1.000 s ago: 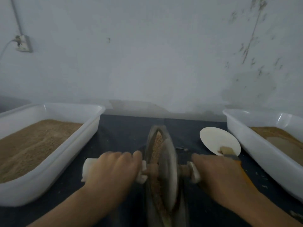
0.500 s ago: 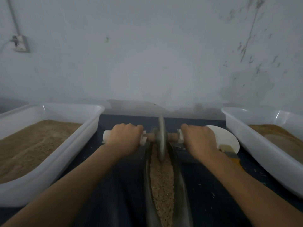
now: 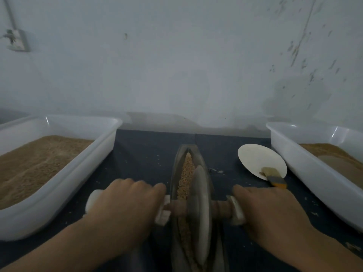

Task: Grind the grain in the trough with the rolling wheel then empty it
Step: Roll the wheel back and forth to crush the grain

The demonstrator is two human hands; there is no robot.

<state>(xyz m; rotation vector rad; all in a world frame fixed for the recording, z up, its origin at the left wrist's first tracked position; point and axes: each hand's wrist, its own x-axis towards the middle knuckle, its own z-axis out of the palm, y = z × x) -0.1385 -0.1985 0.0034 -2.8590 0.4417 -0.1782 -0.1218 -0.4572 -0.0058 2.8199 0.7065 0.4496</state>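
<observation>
both hands [image 3: 125, 205] [image 3: 269, 211] grip the wooden axle of the disc-shaped wheel [image 3: 199, 213] in the grain-filled metal trough [image 3: 174, 163].

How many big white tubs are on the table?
2. One white tub sits on the left side of the table, full of brown grain. The other white tub sits on the right, partly cut off by the picture's edge. More could lie out of view.

The left hand [image 3: 125, 205] and right hand [image 3: 269, 211] grip the axle handles of the rolling wheel [image 3: 199, 213], which stands upright in the grain-filled trough [image 3: 176, 163] on the dark tabletop [image 3: 141, 154].
</observation>
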